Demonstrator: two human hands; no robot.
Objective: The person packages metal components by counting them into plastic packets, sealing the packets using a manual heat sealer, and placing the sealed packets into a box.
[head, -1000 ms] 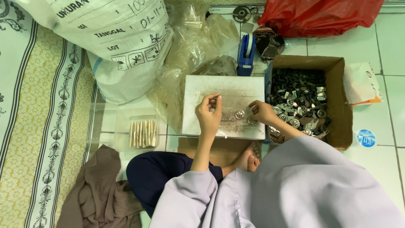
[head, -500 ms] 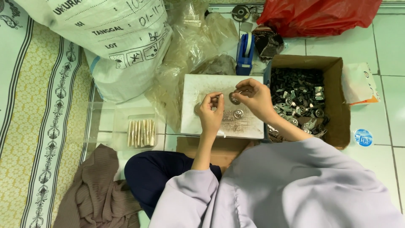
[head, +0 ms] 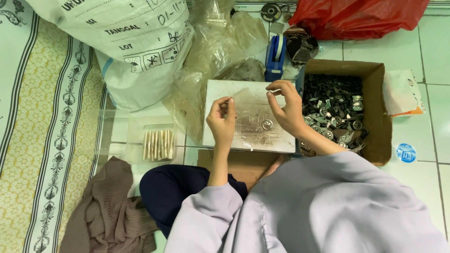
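My left hand and my right hand are raised over a white board that lies on the floor in front of my knees. Between them they pinch a small clear plastic bag by its two upper corners, so it hangs stretched above the board. A round metal part lies on the smudged board just below my right hand. Right of the board stands an open cardboard box holding several loose metal parts.
A blue tape dispenser stands behind the board, with crumpled clear plastic and a big white sack to its left. A clear tray of pale sticks sits at the left. A red bag, a brown cloth and a patterned mat surround me.
My right hand has come away from the box side, risen over the board and met the left hand. The clear bag is now stretched between both hands.
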